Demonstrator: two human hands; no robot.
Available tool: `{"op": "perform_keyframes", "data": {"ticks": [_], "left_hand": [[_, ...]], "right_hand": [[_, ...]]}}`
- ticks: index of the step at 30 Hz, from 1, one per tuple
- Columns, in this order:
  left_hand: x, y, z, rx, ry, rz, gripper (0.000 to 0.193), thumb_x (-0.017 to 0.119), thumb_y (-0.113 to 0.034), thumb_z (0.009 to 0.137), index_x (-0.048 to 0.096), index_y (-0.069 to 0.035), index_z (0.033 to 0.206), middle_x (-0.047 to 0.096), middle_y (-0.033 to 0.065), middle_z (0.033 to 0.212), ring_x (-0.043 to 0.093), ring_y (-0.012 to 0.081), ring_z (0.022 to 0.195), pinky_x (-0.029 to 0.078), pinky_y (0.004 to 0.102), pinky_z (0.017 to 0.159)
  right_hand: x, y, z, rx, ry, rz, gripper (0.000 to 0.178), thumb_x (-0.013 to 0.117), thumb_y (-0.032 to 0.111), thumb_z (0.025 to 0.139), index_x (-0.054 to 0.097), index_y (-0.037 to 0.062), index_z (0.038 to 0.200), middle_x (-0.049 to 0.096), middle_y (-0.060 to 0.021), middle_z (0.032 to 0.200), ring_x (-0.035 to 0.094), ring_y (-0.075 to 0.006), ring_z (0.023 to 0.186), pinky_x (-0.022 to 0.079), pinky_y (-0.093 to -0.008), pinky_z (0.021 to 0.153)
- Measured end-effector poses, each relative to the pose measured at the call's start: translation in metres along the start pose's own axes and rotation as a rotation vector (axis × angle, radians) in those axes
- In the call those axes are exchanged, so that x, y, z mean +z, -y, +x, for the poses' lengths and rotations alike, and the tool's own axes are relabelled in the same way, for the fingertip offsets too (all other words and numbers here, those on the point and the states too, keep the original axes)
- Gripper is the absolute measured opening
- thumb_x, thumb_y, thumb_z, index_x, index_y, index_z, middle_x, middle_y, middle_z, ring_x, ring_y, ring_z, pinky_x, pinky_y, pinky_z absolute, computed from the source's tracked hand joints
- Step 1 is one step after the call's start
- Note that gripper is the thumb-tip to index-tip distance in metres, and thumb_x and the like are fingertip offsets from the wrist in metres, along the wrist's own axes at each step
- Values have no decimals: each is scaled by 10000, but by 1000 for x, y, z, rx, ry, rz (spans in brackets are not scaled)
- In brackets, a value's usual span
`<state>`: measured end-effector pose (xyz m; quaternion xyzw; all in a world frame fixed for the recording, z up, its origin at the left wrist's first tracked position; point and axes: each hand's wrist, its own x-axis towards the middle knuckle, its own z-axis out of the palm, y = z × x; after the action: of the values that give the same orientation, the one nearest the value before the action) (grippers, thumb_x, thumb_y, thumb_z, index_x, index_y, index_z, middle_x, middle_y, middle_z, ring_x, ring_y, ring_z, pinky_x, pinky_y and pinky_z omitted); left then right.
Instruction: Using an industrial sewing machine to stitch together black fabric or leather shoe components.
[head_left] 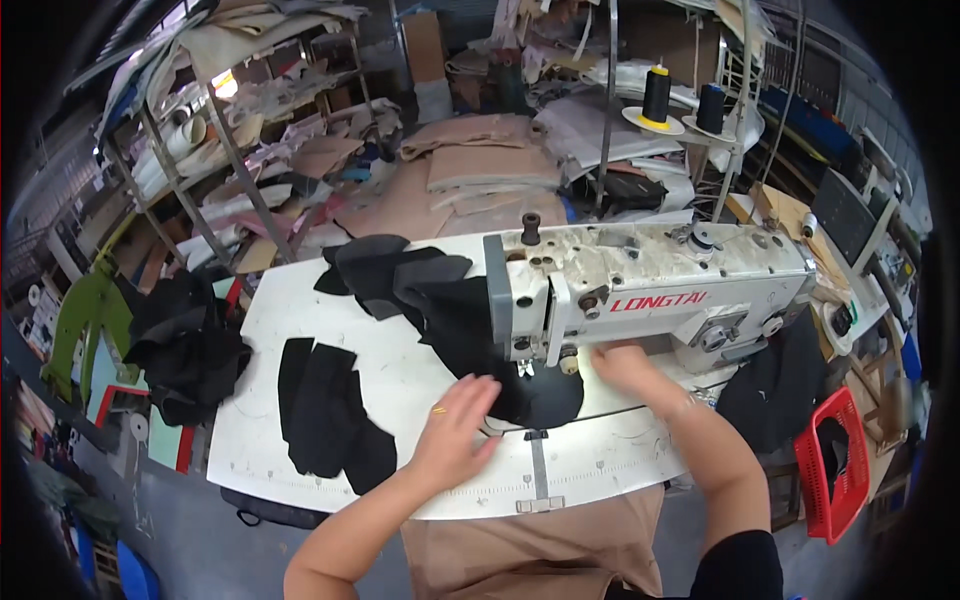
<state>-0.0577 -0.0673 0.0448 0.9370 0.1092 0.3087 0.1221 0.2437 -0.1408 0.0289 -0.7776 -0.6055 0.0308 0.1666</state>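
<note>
Left hand (pixel 460 425), fingers outstretched, empty, apparently steadies black fabric (pixel 550 400) near front edge of table (pixel 615 460); right hand (pixel 622 368), grip hidden.

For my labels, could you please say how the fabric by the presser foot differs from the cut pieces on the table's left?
The fabric has a rounded near end; the cut pieces show angular corners. The fabric reaches under the sewing machine; the cut pieces lie clear of it. Both are black.
</note>
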Motion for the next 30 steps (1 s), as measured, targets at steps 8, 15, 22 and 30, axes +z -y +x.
{"op": "perform_keyframes", "data": {"ticks": [8,15,22,30], "left_hand": [[36,17,46,-475,-118,-350,190,641,-148,834,665,-22,975,671,129,856,643,264,763,507,336,717],[31,17,50,-697,-42,-438,222,694,-190,828,665,0,939,671,125,764,626,199,648,491,297,635],[30,6,28,-203,8,-187,302,669,-95,787,630,-69,1085,646,101,921,640,272,801,517,339,688],[35,9,40,-183,-32,-52,123,677,-168,784,678,-70,859,641,101,791,629,289,743,511,373,669]], "right_hand": [[-7,63,-74,-638,-183,-147,303,596,91,739,610,63,1040,614,-59,995,576,-246,1013,494,-377,779],[-10,35,-60,-655,-187,-337,102,592,120,709,540,109,797,534,-29,776,571,-202,814,468,-328,709],[-11,15,-50,-625,-318,-422,142,584,122,725,528,89,851,554,-55,859,584,-234,942,469,-355,799],[-3,61,-61,-738,-203,-176,221,564,111,764,567,33,971,564,-74,874,605,-257,913,493,-361,791]]}}
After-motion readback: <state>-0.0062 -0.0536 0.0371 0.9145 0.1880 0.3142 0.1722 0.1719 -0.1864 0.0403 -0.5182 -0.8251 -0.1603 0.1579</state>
